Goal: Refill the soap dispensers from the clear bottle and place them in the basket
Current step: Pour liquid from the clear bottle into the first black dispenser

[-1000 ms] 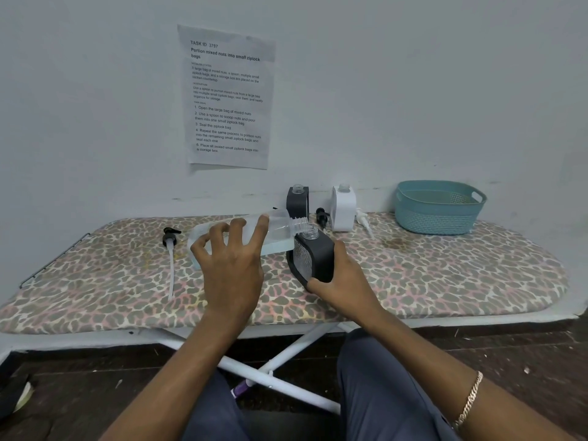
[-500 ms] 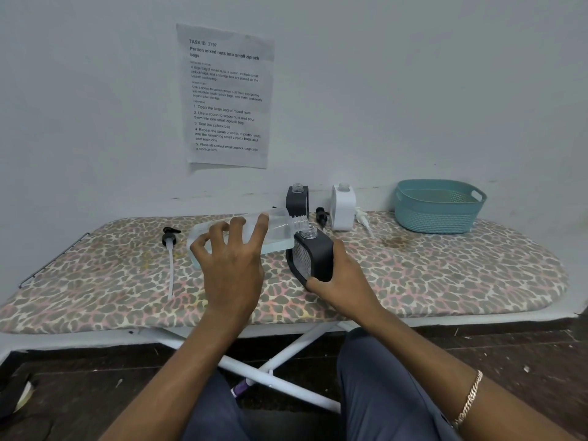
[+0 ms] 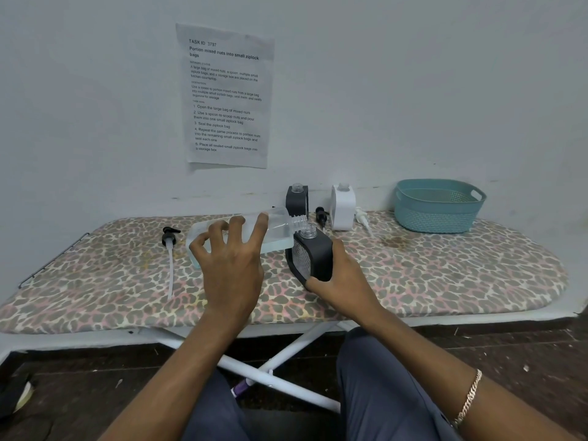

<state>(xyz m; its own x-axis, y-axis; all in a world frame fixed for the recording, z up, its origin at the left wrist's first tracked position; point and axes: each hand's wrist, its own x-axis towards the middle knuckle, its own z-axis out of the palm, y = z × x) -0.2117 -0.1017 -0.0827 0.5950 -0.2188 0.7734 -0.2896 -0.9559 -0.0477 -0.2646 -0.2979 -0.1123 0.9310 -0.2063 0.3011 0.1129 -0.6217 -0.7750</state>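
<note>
While we pour, clear bottle [image 3: 245, 233] lies tilted in left grip [image 3: 232, 268], fingers curled round it, neck at mouth of black dispenser [image 3: 313, 254]. Right grip [image 3: 343, 281] clasps that dispenser, tilted over ironing board [image 3: 445, 275]. Second black dispenser [image 3: 297, 198] and white dispenser [image 3: 343, 206] stand uncapped by wall. No dispenser seen in basket [image 3: 439, 214]. We judge first fill under way. Since half second ago, nothing shifted.
</note>
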